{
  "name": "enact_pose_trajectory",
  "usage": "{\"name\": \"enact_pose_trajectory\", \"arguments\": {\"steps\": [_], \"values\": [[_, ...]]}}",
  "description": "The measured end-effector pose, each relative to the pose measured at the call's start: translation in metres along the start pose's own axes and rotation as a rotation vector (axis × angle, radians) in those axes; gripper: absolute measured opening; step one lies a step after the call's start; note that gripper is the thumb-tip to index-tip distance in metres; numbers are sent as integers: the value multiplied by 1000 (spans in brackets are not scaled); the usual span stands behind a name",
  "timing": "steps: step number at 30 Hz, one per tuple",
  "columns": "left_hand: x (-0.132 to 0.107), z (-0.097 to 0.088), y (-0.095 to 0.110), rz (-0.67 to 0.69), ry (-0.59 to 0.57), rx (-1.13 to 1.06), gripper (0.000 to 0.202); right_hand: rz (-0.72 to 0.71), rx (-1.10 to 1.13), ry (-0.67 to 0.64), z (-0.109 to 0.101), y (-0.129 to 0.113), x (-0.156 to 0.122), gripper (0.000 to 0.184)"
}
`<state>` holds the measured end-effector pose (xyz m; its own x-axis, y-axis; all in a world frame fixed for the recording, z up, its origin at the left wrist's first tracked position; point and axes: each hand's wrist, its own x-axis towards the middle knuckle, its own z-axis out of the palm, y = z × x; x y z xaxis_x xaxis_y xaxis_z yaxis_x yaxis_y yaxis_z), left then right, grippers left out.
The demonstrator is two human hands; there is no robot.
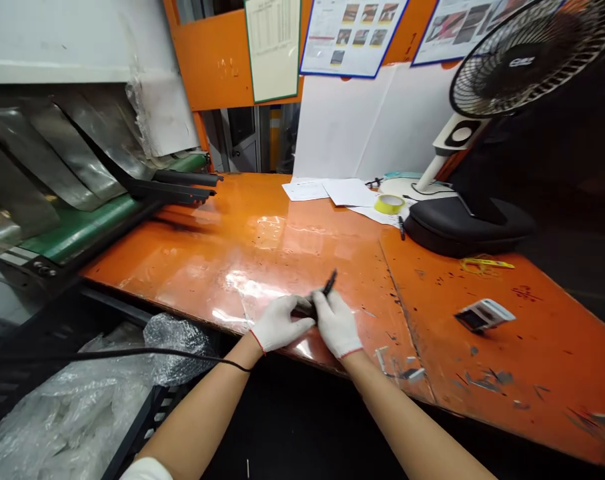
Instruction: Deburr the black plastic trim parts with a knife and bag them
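Both of my hands wear white gloves and meet near the front edge of the orange table (262, 247). My left hand (278, 323) is curled around a small dark part (305, 309) that is mostly hidden between the hands. My right hand (336, 324) is closed on a thin black tool (329, 283), whose tip sticks up and away from me. I cannot tell whether the tool and the dark part are one piece.
A black desk fan (502, 133) stands at the back right beside papers (347, 192), a yellow tape roll (389, 203) and a pen (401, 228). A small label block (483, 315) and scraps lie right. A green conveyor (82, 223) runs left; plastic bags (82, 393) sit below.
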<state>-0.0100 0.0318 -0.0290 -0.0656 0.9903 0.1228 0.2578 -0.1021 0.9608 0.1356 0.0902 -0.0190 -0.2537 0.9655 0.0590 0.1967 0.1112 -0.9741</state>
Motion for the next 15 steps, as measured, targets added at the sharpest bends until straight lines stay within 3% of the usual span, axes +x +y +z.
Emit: {"name": "enact_pose_trajectory", "arguments": {"steps": [3,5,9,11,13,15], "values": [[18,-28,-6,-272,176,-383,41,91,44,113,-22,14,-3,41],[42,-68,-5,-388,271,-596,46,46,-10,132,-28,18,-7,38],[106,-184,15,-328,512,-661,45,-54,-156,103,-22,17,-11,27],[136,-238,28,-221,736,-756,43,-62,-165,84,-19,15,-10,22],[158,-278,37,-122,903,-794,39,-70,-170,72,-17,15,-8,22],[170,-299,43,-91,930,-734,31,-94,-174,70,-17,15,-8,24]]}}
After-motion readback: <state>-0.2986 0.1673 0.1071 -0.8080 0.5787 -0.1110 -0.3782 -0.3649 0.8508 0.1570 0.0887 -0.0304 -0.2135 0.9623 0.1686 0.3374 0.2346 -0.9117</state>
